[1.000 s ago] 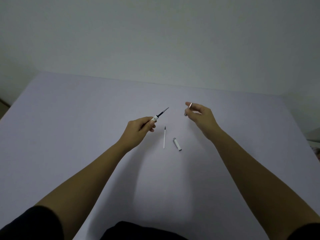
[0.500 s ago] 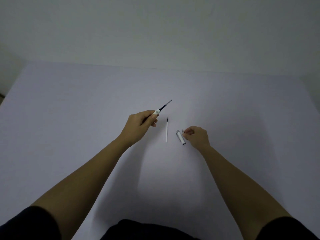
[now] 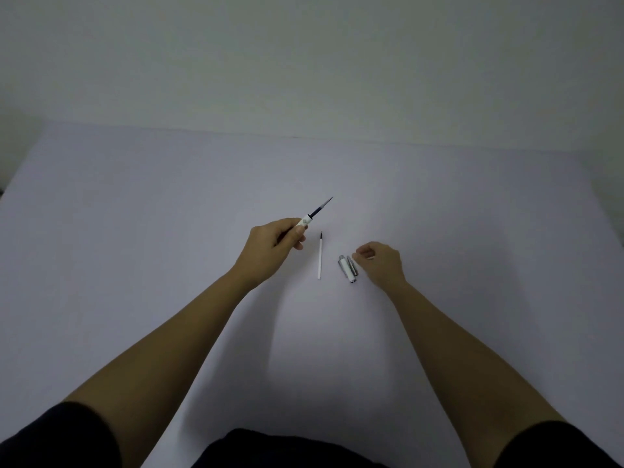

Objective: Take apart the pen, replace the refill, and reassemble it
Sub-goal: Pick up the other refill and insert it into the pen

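My left hand point(image 3: 273, 243) grips the white pen barrel point(image 3: 305, 221), raised above the table. A dark refill point(image 3: 320, 207) sticks out of the barrel and points up and to the right. A thin white spare refill point(image 3: 319, 256) lies on the table just right of that hand. Further right lies a short white pen section point(image 3: 347, 270) with grey ends. A small grey pen piece point(image 3: 353, 265) rests against its right side. My right hand point(image 3: 380, 261) is low on the table with its fingers curled. Its thumb and fingertip pinch the grey piece's upper end.
The work surface is a pale lilac table point(image 3: 169, 231) whose far edge meets a plain wall. My dark sleeves show at the bottom corners.
My right hand dropped from mid-air, where it held a small piece, down to the table beside the white pen section. My left hand kept the barrel almost still.
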A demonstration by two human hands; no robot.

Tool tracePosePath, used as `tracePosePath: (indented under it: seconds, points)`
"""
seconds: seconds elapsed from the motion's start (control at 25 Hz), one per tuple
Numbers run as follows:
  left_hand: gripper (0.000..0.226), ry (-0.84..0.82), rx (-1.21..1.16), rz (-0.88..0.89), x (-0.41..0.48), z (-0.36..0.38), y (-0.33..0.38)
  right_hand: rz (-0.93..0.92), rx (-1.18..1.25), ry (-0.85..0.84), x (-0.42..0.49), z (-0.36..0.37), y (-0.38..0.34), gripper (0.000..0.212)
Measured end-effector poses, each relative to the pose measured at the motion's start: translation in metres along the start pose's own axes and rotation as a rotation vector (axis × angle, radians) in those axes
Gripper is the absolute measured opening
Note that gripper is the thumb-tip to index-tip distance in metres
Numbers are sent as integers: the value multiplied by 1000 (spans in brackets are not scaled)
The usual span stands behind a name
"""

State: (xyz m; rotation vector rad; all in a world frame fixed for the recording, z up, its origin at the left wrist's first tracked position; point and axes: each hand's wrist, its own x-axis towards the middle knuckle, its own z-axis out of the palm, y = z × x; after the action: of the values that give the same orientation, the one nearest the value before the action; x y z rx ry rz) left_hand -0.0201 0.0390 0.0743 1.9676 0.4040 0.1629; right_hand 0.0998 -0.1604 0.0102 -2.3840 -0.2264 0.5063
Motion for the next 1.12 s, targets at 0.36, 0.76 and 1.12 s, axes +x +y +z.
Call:
tracePosePath:
  seconds: [0.36, 0.76, 1.12]
  points:
    - [26, 84, 3, 24, -5, 7, 19, -256, 446, -73, -20, -31, -86, 20]
    - [20, -41, 103, -1, -26, 4, 7, -224, 721, -11, -25, -47, -115, 20]
    - [21, 48, 130, -22, 1, -17, 6, -41, 250, 65, 1, -6, -78, 17]
